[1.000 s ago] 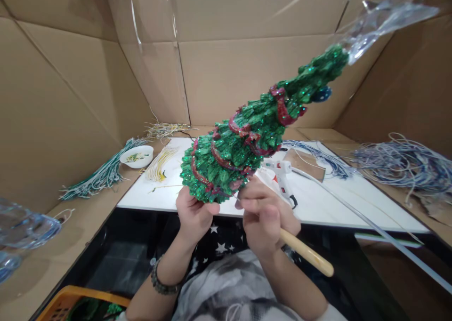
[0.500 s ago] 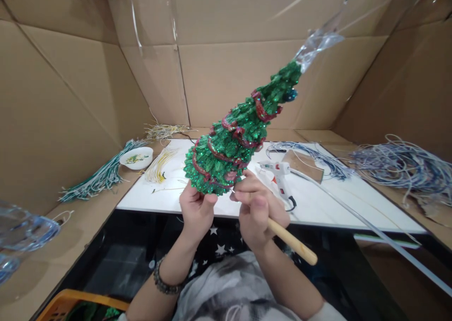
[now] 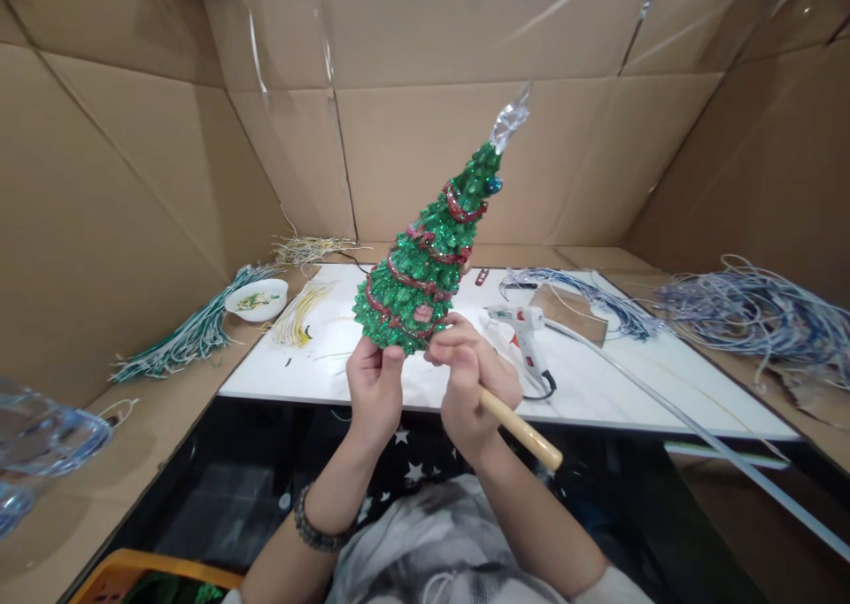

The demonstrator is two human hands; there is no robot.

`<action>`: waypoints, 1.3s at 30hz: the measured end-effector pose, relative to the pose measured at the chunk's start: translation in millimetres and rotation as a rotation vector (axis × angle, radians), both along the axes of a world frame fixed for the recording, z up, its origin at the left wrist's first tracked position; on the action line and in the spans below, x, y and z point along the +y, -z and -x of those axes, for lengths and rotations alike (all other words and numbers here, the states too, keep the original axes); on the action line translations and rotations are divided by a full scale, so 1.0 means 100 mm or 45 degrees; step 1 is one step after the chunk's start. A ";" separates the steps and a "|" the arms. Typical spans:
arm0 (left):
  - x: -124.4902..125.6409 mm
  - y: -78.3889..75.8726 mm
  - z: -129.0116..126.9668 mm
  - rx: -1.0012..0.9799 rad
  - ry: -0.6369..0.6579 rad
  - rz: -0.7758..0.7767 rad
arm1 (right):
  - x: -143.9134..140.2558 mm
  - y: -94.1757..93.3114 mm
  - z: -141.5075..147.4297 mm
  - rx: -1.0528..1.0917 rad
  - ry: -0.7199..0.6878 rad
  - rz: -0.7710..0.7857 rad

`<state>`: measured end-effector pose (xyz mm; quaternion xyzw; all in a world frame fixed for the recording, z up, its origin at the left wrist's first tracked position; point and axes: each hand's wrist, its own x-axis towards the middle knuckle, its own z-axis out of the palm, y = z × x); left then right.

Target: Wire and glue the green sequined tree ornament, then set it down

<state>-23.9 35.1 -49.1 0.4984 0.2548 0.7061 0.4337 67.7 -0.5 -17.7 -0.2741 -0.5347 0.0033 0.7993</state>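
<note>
A glittery green Christmas tree figurine point(image 3: 425, 259) with red garlands leans up and to the right above the work table, its tip wrapped in clear plastic point(image 3: 510, 124). My left hand point(image 3: 375, 387) grips the lower left of its base, thumb in front. My right hand point(image 3: 473, 383) is closed round a tool with a light wooden handle point(image 3: 521, 429), the handle pointing down to the right. The tool's working end is at the base's lower right edge, mostly hidden by my fingers, so its kind does not show.
On the white board point(image 3: 412, 383) lie a hot glue gun point(image 3: 524, 325), yellow wires point(image 3: 298, 316) and a cardboard piece point(image 3: 571, 312). Green wires point(image 3: 192, 329) and a white bowl point(image 3: 257, 301) are left; blue wires point(image 3: 757, 307) right. Cardboard walls point(image 3: 465, 161) surround the table. An orange basket point(image 3: 159, 564) stands lower left.
The tree has drawn back and left, its tip now lower and more upright. My right hand has shifted slightly left and up with the wooden-handled tool. Both holds are kept.
</note>
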 end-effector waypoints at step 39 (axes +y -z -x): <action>0.05 -0.05 -0.03 0.380 -0.239 -0.225 | 0.32 -0.20 -0.31 0.464 -0.329 0.319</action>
